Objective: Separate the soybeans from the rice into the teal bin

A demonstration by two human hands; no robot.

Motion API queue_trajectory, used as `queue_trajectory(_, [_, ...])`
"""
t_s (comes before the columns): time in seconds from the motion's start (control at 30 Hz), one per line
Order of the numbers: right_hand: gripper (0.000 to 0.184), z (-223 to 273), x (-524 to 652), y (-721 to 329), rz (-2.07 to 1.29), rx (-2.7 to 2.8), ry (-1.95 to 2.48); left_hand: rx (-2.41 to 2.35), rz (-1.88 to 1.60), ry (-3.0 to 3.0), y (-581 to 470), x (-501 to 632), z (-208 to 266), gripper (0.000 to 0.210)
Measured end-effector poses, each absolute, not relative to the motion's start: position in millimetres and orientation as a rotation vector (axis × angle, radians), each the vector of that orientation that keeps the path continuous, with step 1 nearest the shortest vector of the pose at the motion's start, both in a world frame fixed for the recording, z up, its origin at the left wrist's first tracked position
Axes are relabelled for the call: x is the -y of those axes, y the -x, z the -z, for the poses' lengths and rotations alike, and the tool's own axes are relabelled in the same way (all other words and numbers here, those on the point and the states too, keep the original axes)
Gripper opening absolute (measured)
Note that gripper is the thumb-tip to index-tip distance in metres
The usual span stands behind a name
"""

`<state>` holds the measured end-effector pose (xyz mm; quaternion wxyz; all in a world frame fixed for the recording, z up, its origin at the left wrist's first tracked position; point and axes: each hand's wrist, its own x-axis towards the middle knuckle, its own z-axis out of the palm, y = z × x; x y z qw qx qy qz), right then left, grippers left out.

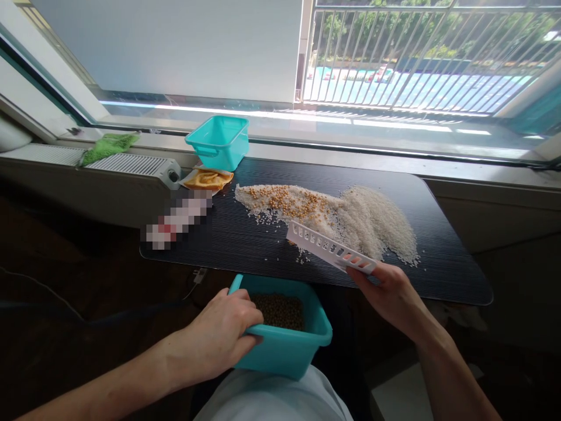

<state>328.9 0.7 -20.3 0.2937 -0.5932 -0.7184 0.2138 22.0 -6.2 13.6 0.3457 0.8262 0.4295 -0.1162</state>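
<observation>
My left hand (234, 324) is closed over the near left rim of a turquoise plastic bin (280, 351), held below the table's front edge against my body. Brownish-green round grains (280, 310), perhaps peas or lentils, lie inside it. In my right hand (390, 292) is a white slotted plastic strip (331, 248), gripped at its right end and tilted on edge at the near side of a grain heap. White rice (381, 225) makes up the heap's right part. Yellow-orange kernels (293, 202) are scattered over its left part.
A second turquoise bin (223, 143) stands at the back left of the dark table (438, 245). Near it lies a plastic packet with orange contents (208, 178). A blurred-out item (177, 222) sits at the left edge. Beyond are a radiator (135, 165) with a green cloth (109, 146) and a window.
</observation>
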Motion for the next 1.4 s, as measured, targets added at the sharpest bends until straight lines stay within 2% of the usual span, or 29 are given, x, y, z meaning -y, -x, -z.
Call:
queue_trajectory(0.6, [0.026,12.4,23.3,-315.8,-0.724,2.007,1.472,-1.144,0.280,-2.139,-17.8,7.9,-14.8,0.015])
queue_trajectory(0.8, [0.025,1.8,44.7,-314.8,-0.878,2.077,1.396,-1.161,0.271,-2.121,-17.6,8.2,-15.9,0.016])
queue_trajectory(0.93, [0.022,8.0,38.1,-330.2,-0.582,1.843,1.553,-1.150,0.262,-2.124,-16.8,9.2,-12.4,0.019])
queue_trajectory(1.07, [0.027,19.0,15.2,-346.6,-0.303,1.507,1.816,-1.157,0.241,-2.132,-16.1,10.4,-8.6,0.017])
queue_trajectory(1.23, [0.037,27.5,-14.1,-352.7,-0.222,1.341,1.947,-1.156,0.212,-2.123,-16.2,11.0,-5.9,0.015])
queue_trajectory(1.4, [0.035,35.3,-34.2,-347.0,-0.201,1.267,1.945,-1.159,0.225,-2.092,-15.6,10.2,-4.9,0.014])
